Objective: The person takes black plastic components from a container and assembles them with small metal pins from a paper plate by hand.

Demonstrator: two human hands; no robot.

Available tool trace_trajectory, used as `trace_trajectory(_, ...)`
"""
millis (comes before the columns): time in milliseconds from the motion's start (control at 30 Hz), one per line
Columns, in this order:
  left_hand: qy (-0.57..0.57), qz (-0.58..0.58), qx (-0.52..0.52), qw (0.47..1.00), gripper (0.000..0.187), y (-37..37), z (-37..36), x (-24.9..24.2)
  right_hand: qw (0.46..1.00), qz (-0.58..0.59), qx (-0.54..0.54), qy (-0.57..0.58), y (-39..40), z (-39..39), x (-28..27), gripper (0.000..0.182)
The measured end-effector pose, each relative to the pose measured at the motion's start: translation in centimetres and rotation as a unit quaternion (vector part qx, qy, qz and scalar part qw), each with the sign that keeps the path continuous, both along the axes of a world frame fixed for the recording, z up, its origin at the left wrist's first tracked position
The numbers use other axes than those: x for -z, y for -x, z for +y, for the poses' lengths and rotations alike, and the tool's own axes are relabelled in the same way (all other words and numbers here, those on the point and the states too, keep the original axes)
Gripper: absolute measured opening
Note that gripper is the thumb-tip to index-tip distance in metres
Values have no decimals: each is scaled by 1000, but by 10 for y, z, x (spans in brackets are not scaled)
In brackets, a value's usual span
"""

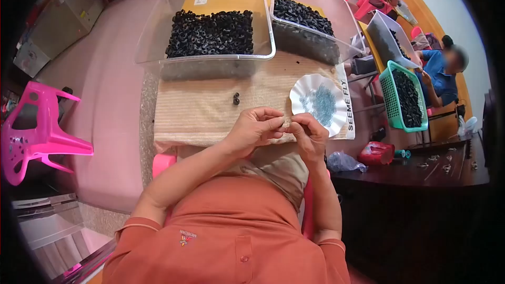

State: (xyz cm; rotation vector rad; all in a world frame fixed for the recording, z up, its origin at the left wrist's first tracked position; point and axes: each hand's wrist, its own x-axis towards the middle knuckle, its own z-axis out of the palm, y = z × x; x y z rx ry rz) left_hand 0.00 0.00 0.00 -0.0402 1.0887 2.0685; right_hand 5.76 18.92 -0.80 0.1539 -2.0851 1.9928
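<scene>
My left hand (pixel 256 131) and my right hand (pixel 311 135) meet over the front edge of the cloth-covered table, fingertips pinched close together. Between them shows a small pale thing (pixel 286 123), too small to name. Just beyond my right hand lies a white wavy-rimmed plate (pixel 299 90) with a heap of tiny blue-grey pieces (pixel 322 101) on it. A few small black ring-shaped parts (pixel 236 99) rest on the striped cloth (pixel 189 108), farther out from my left hand.
Two clear plastic bins, a left bin (pixel 210 63) and a right bin (pixel 307 42), hold many black parts at the table's back. A green basket (pixel 393 94) of black parts stands right, near a seated person (pixel 447 76). A pink chair (pixel 44 131) stands left.
</scene>
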Motion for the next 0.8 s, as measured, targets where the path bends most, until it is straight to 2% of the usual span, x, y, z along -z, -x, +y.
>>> trace_trajectory(267,-1,7,-2,1000,27,-1,-5,11,1000,-6,12,-11,0,-7,3,7)
trace_trajectory(400,-28,-24,-27,999,18,-3,-5,3,999,13,5,-51,0,-11,0,7)
trace_trajectory(533,-61,-27,-28,997,20,-4,-4,14,994,33,19,-101,1,-15,1,8)
trace_trajectory(800,-77,-54,-27,995,23,-4,-8,18,998,4,38,-56,-1,-19,4,5)
